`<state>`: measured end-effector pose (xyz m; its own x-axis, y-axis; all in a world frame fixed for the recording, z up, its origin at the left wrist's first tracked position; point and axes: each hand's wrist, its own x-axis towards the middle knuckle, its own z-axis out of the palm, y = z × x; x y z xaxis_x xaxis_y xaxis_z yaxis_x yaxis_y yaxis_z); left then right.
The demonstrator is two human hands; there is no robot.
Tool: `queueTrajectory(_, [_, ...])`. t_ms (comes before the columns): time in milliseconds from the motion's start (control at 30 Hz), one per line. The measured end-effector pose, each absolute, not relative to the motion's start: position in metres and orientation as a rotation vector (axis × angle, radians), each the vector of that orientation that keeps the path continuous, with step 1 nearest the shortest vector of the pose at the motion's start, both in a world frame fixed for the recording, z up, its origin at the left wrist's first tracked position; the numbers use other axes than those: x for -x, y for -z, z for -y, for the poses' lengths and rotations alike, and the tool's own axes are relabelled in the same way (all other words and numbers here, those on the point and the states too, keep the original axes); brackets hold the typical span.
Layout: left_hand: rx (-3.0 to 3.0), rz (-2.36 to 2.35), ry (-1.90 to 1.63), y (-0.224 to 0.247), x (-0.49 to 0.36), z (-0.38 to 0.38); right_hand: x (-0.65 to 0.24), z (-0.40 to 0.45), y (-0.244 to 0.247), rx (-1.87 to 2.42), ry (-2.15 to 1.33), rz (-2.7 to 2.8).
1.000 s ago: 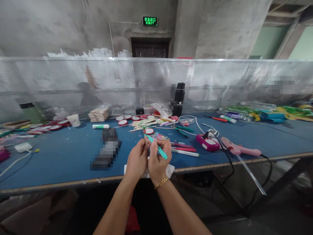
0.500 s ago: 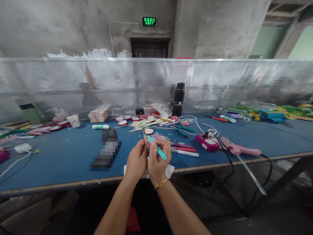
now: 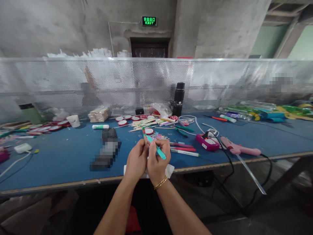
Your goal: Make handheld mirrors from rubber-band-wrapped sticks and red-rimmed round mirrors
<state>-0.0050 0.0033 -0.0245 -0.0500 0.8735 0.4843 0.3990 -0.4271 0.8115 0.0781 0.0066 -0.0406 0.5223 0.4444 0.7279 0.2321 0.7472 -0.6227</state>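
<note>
My left hand [image 3: 137, 160] is closed on a thin wooden craft stick [image 3: 144, 134], which points up and away and has green and red colouring near its top. My right hand [image 3: 157, 163], with a gold bracelet at the wrist, grips a teal marker pen [image 3: 160, 152]. The pen's front end is close to the stick; whether the tip touches it I cannot tell. Both hands are side by side above the table's front edge, over a white tissue [image 3: 169, 171]. Small colourful pieces [image 3: 158, 136] and a white disc with a red rim [image 3: 148, 131] lie just beyond.
On the blue table [image 3: 68, 156] several markers [image 3: 184, 152] lie to the right, near a magenta power box [image 3: 207, 142] and a pink glue gun [image 3: 238, 147]. Loose sticks [image 3: 141, 124], pliers [image 3: 181, 131] and a black bottle [image 3: 179, 99] stand or lie behind. A pixelated dark object [image 3: 106, 153] is at left.
Almost nothing differs. The right hand and the teal marker have shifted very slightly to the left, while the left hand keeps its hold on the stick.
</note>
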Motion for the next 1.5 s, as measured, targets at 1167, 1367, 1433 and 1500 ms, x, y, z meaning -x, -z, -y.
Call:
queueTrajectory(1167, [-1.878, -1.298, -1.331, 0.02, 0.006, -0.007, -0.079, -0.021, 0.037, 0.789, -0.28, 1.036])
queueTrajectory(1367, [-1.885, -1.28, -1.328, 0.02, 0.007, -0.008, -0.077, -0.022, 0.038, 0.767, -0.298, 1.02])
queueTrajectory(1433, [-1.899, -1.276, -1.332, 0.019, 0.007, -0.008, -0.077, -0.022, 0.039, 0.767, -0.291, 1.022])
queueTrajectory(1500, [-1.91, -1.266, -1.339, 0.019, 0.007, -0.008, -0.077, -0.023, 0.039, 0.77, -0.285, 1.023])
